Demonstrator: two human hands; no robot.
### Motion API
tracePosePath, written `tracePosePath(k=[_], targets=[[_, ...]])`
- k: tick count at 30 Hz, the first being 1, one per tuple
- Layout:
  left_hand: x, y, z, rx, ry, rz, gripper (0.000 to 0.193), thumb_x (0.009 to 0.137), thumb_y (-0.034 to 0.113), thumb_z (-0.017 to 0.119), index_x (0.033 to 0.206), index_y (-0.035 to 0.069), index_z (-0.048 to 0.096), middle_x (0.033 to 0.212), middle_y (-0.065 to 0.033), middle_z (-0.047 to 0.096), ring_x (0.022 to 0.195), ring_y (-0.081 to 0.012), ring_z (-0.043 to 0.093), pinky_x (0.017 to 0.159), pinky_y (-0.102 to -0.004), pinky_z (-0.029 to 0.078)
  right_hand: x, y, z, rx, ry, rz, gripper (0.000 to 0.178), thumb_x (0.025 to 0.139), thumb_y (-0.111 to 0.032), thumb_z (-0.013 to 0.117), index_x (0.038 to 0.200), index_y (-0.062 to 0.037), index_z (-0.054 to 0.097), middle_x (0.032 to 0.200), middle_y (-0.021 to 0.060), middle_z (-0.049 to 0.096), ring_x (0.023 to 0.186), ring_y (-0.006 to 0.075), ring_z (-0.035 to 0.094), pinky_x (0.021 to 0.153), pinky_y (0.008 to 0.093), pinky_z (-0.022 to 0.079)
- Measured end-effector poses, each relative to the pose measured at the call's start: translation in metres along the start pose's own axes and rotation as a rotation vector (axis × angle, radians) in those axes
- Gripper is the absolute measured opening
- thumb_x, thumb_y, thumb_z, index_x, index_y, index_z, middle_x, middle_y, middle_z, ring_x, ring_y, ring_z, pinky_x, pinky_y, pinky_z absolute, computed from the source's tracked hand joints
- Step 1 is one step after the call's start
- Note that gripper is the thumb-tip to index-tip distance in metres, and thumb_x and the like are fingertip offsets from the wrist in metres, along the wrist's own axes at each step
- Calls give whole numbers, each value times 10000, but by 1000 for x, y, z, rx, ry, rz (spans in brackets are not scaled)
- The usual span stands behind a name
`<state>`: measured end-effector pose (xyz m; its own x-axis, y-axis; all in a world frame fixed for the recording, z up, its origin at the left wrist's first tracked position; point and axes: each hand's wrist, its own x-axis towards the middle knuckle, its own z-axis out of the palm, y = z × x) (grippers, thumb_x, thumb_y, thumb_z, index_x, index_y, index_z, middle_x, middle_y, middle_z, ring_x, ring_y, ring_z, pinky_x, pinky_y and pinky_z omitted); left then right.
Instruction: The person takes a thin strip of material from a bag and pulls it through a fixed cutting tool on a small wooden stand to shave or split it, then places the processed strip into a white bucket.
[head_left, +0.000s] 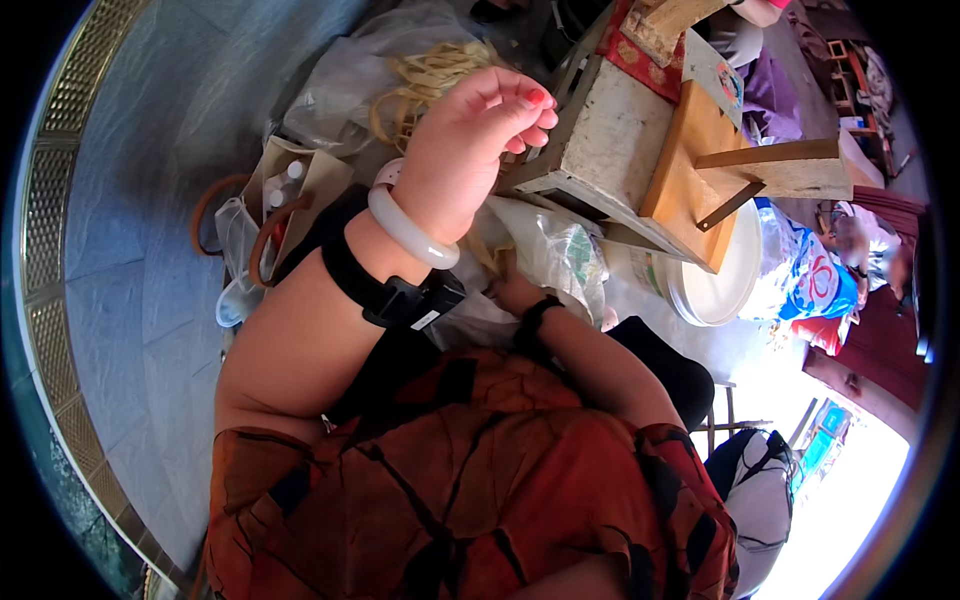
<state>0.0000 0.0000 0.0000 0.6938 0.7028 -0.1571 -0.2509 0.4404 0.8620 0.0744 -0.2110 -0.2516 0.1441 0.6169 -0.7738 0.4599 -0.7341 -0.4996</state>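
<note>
My left hand (pixel 482 135) is raised in front of me, its fingers curled in and the thumb pressed toward them. Anything pinched there is too small or hidden to make out. A pale bangle (pixel 405 232) and a black strap with a small box sit on that forearm. Lower, near my lap, my right hand (pixel 518 292) is closed beside a tan strip (pixel 488 254), its fingertips partly hidden. A clear plastic bag (pixel 560 245) lies just past it. Beyond my left hand, a loose heap of tan strips (pixel 440 68) rests on clear plastic sheeting (pixel 345 85).
At the left stands a paper bag (pixel 325 180) with brown handles and white bottles. To the right are a worn cabinet (pixel 605 130), a wooden stool (pixel 690 165) on its side and a white bucket (pixel 718 285). Another person's hand (pixel 738 3) shows at the top.
</note>
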Motion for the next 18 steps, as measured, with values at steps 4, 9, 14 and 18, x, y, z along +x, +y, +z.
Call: tracePosePath(k=[4,9,14,18], targets=[[7,4,1,-29,-23,73,157,932,145,539,1021,37,610,951,-52,646,832,-117,578,778,-242,451,-12,-4,-34,215,-58,-21,578,888,-311,562,1387,-96,368,1121,187,622,1024,327,600,870,367,465],[6,2,-3,15,-75,86,155,931,166,542,991,44,618,917,-37,648,806,-98,575,753,-229,446,-20,35,-42,342,235,-50,378,892,-265,565,1174,-14,589,1011,154,653,938,272,611,836,333,469],[-2,9,-10,355,-437,-112,226,953,247,538,906,41,620,822,-30,643,700,-85,569,657,-209,448,-93,-56,-105,806,323,-128,260,880,-160,541,1025,44,611,863,74,625,757,166,574,713,275,456],[-8,-16,-10,712,-692,-272,340,943,299,558,809,-9,618,764,-55,649,659,-112,602,627,-253,489,-120,-72,-111,850,318,-208,186,870,-100,505,1004,3,582,767,33,548,677,130,507,628,254,418]])
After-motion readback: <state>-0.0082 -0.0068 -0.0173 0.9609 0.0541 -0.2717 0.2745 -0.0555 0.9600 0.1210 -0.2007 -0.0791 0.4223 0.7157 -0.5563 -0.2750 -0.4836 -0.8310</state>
